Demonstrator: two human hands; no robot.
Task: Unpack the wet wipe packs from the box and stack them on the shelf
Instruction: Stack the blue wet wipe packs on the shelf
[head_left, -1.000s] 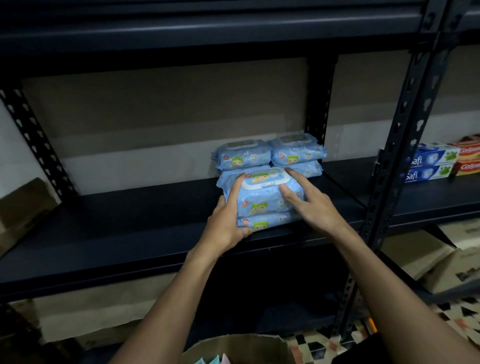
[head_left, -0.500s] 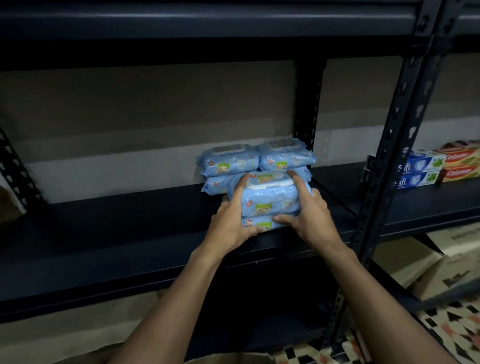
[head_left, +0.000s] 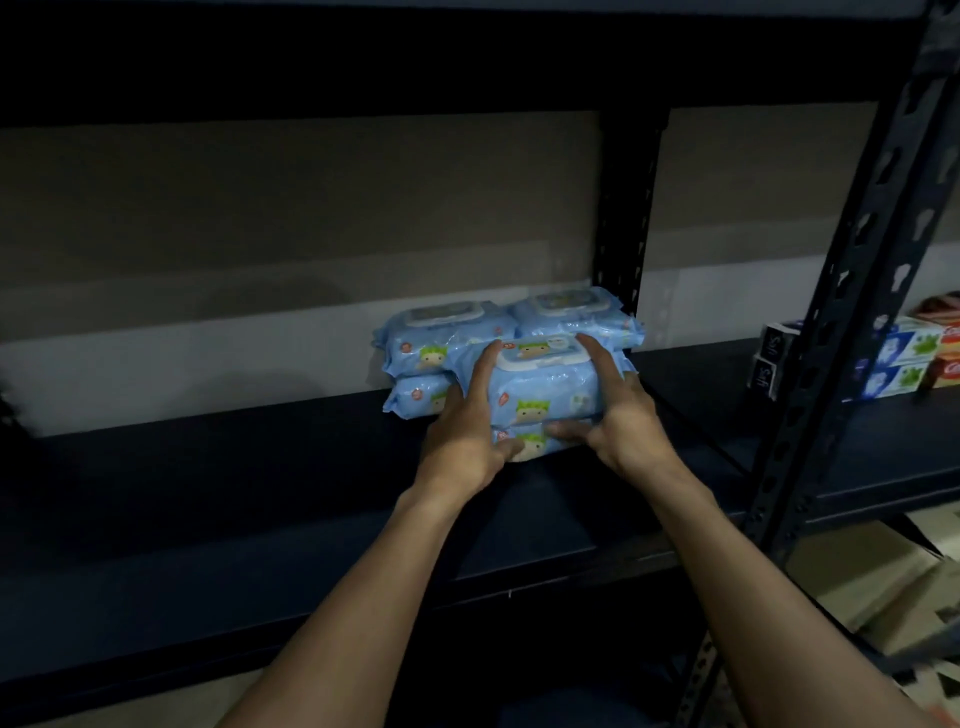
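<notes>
Blue wet wipe packs lie on the dark metal shelf (head_left: 260, 493). Two stacks stand at the back, one on the left (head_left: 436, 343) and one on the right (head_left: 571, 312). In front of them lies a stack of two: a top pack (head_left: 545, 387) with a white lid and a lower pack (head_left: 532, 446). My left hand (head_left: 467, 436) grips the front stack's left side, fingers up over the top pack, thumb on the lower one. My right hand (head_left: 621, 421) grips its right side the same way. The box is out of view.
A black perforated upright (head_left: 852, 291) stands to the right, another (head_left: 623, 228) behind the packs. Toothpaste cartons (head_left: 904, 364) lie on the neighbouring shelf at the right. Cardboard (head_left: 872, 587) lies on the floor at the lower right. The shelf left of the packs is bare.
My right hand has slid from the top of the front pack to its right side. Both hands have squared the front stack and pushed it back against the rear packs. The view moved closer.
</notes>
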